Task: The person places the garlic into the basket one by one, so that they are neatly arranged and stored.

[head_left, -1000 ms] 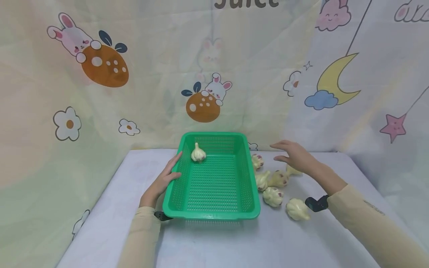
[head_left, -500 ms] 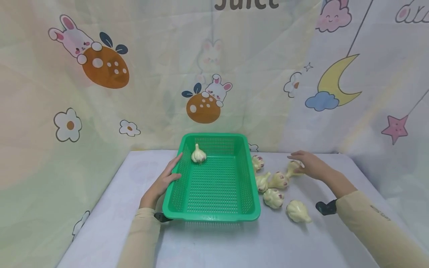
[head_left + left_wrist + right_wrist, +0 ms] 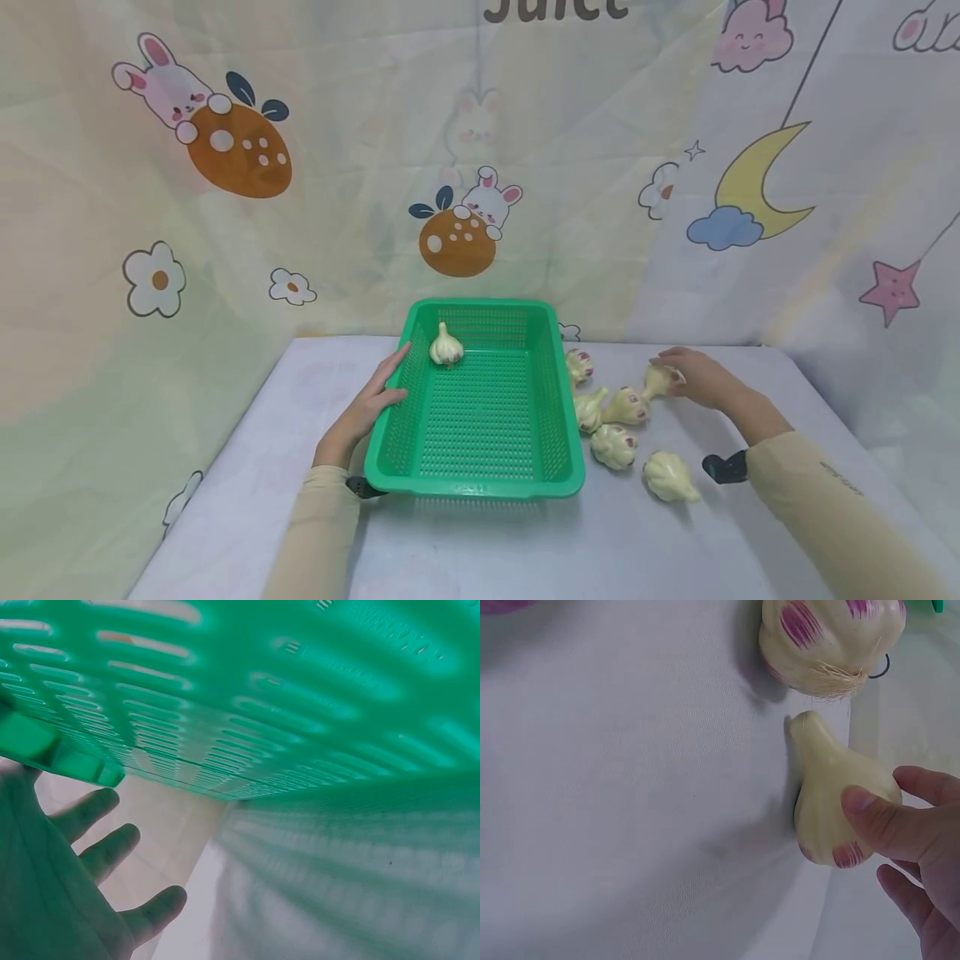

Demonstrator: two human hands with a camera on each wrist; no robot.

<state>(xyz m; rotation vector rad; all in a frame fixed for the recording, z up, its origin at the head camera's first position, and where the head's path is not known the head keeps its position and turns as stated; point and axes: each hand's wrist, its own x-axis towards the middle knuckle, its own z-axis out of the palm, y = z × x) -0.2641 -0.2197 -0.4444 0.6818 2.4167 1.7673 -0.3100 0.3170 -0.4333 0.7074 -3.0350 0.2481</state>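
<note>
The right hand (image 3: pixel 701 382) is pinching a garlic bulb (image 3: pixel 658 379), thumb laid across the fat, smooth side and fingers round the back. That bulb's on the white table (image 3: pixel 480 554) (finely grained up close), at about 3 o'clock from the green plastic basket (image 3: pixel 472 487). It's pear-shaped, creamy and kinda waxy, with streaky purple patches at the fat end. In the head view its neck points to roughly 7 o'clock, just beside a purple-streaked bulb (image 3: pixel 627 406) that shows a dry, straw-like root tuft in the right wrist view, plus a thin dark wire loop.

The left hand (image 3: pixel 366 410) is on the basket's 9 o'clock side, fingers spread well apart, thumb and 1 fingertip up at the rim.

The basket itself is a rounded rectangle with slotted walls, a mesh floor and a shiny rim. 1 lumpy bulb (image 3: pixel 446 348) stands neck-up in its 11 o'clock corner.

Outside, between 2 and 4 o'clock, there's a purple-marked bulb (image 3: pixel 580 365), a plump curved-neck bulb (image 3: pixel 589 412) by the basket wall and a knobbly bulb (image 3: pixel 614 447). A teardrop bulb (image 3: pixel 670 477) lies apart, pointy neck aimed at 4 o'clock.

Backdrop is a creased printed cloth (image 3: pixel 577 225).
</note>
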